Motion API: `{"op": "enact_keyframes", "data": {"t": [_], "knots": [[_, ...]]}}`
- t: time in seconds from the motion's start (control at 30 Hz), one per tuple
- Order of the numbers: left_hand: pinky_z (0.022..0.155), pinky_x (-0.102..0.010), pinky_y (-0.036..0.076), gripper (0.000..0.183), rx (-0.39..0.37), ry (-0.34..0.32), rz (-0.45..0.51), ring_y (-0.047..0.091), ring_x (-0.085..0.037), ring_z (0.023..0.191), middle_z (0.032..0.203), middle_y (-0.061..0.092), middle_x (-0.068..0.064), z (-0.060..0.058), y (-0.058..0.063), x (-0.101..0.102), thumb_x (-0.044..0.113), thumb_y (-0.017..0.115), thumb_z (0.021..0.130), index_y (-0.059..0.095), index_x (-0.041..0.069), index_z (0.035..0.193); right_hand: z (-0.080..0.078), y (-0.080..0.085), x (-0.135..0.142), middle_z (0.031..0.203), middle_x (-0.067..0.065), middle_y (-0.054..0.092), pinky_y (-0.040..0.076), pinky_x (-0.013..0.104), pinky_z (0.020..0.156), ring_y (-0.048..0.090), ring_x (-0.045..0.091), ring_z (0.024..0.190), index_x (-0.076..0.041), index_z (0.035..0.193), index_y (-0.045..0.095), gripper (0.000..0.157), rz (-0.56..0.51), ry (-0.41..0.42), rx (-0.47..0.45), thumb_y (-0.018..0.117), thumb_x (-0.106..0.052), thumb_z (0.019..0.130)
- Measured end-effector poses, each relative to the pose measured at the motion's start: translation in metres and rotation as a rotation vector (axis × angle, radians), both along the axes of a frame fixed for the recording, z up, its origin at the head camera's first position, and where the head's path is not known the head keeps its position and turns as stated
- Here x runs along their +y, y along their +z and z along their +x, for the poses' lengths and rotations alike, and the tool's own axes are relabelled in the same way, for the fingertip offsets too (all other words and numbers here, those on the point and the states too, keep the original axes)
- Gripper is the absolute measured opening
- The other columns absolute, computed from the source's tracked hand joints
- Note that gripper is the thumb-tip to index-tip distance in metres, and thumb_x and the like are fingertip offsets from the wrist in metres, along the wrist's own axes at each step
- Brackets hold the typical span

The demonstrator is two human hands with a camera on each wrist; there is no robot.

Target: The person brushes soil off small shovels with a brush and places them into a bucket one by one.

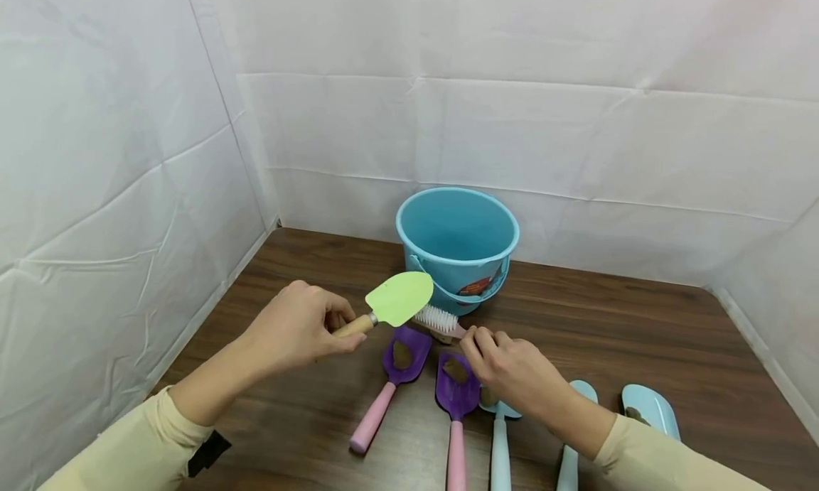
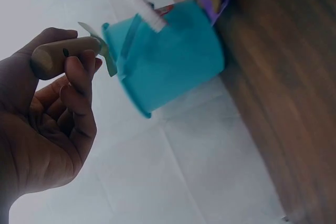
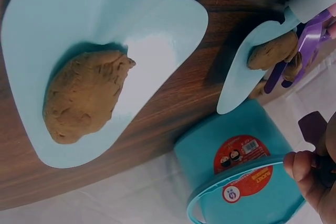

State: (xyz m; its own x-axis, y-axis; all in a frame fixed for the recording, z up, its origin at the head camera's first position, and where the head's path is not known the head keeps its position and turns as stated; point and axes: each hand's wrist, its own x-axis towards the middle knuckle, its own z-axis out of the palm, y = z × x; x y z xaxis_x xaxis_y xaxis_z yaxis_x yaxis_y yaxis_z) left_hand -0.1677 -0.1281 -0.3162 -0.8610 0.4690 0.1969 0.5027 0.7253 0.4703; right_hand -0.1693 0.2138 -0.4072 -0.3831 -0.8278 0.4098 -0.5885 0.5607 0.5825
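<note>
My left hand [image 1: 294,331] pinches the wooden handle of a small trowel [image 1: 399,298] with a light green blade. The blade is raised in front of the blue bucket [image 1: 461,261], and I see nothing on it. My right hand [image 1: 515,367] grips the pink handle of a brush [image 1: 437,319], its white bristles facing up near the trowel's tip. In the left wrist view a gap shows between brush and trowel. The right wrist view shows only part of the right hand [image 3: 310,177], beside the bucket's handle. A purple scoop [image 1: 457,398] with a brown clay-like lump lies just below that hand.
Another purple scoop [image 1: 390,384] with a brown lump lies to the left. Light blue scoops [image 1: 501,448] lie on the right, some bearing brown lumps [image 3: 86,98]. White sheeting [image 1: 512,136] walls the dark wooden table [image 1: 627,313] at the back and sides.
</note>
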Motion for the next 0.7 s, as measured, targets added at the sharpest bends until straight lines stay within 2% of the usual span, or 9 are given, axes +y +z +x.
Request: {"op": "enact_keyframes", "data": {"t": [0.13, 0.33, 0.57, 0.7], "knots": [[0.052, -0.025, 0.048, 0.016, 0.054, 0.000, -0.016, 0.057, -0.001, 0.053, 0.062, 0.063, 0.018, -0.009, 0.018, 0.001, 0.033, 0.083, 0.083, 0.077, 0.018, 0.080, 0.003, -0.002, 0.003, 0.082, 0.010, 0.054, 0.024, 0.022, 0.040, 0.036, 0.013, 0.050, 0.003, 0.106, 0.062, 0.046, -0.009, -0.002, 0.002, 0.019, -0.011, 0.112], [0.054, -0.029, 0.048, 0.025, 0.166, 0.033, -0.039, 0.057, -0.004, 0.055, 0.062, 0.064, 0.016, -0.033, 0.041, 0.007, 0.044, 0.078, 0.087, 0.078, 0.021, 0.077, 0.006, -0.004, 0.006, 0.081, 0.009, 0.056, 0.019, 0.021, 0.042, 0.038, 0.013, 0.049, 0.001, 0.103, 0.064, 0.045, -0.041, 0.008, 0.042, 0.021, -0.011, 0.111], [0.053, -0.029, 0.045, 0.028, 0.202, 0.031, -0.074, 0.056, -0.011, 0.057, 0.061, 0.064, 0.010, -0.068, 0.050, 0.024, 0.041, 0.077, 0.085, 0.074, 0.018, 0.069, 0.018, -0.006, 0.008, 0.087, 0.010, 0.061, 0.030, 0.021, 0.041, 0.048, 0.014, 0.052, -0.001, 0.106, 0.064, 0.046, -0.041, -0.008, 0.037, 0.022, -0.016, 0.112], [0.049, -0.028, 0.034, 0.039, 0.212, 0.022, -0.099, 0.044, -0.011, 0.052, 0.051, 0.051, 0.008, -0.088, 0.050, 0.037, 0.039, 0.073, 0.087, 0.064, 0.018, 0.056, 0.024, -0.006, 0.006, 0.087, 0.009, 0.061, 0.031, 0.022, 0.041, 0.050, 0.015, 0.052, -0.001, 0.106, 0.065, 0.045, -0.059, -0.015, 0.015, 0.022, -0.014, 0.112]]}}
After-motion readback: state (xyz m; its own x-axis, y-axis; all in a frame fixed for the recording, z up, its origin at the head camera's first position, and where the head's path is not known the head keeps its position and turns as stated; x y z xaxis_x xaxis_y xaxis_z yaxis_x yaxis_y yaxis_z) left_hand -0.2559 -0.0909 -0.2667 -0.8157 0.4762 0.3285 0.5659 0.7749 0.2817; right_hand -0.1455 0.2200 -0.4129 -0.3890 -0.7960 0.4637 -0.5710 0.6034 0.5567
